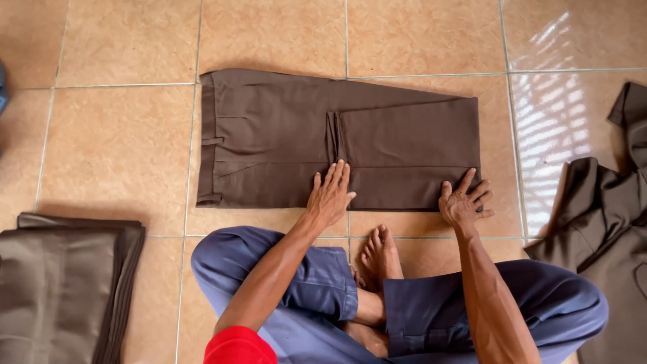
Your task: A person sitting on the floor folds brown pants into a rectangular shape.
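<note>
Tiled floor [114,148]: brown folded trousers [283,128] lie flat, long axis left-right, directly ahead of fingers. Left hand [330,195] flat at near-edge middle, fingers together. Right hand [465,202] on near right corner, fingers spread.

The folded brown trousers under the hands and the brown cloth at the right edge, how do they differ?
The folded trousers lie flat and smooth in a neat rectangle; the brown cloth lies rumpled and unfolded. The left hand and right hand both press flat on the trousers, while nothing touches the cloth. The trousers show whole; the cloth runs out of the picture. Both are dark brown fabric on the tiled floor.
</note>
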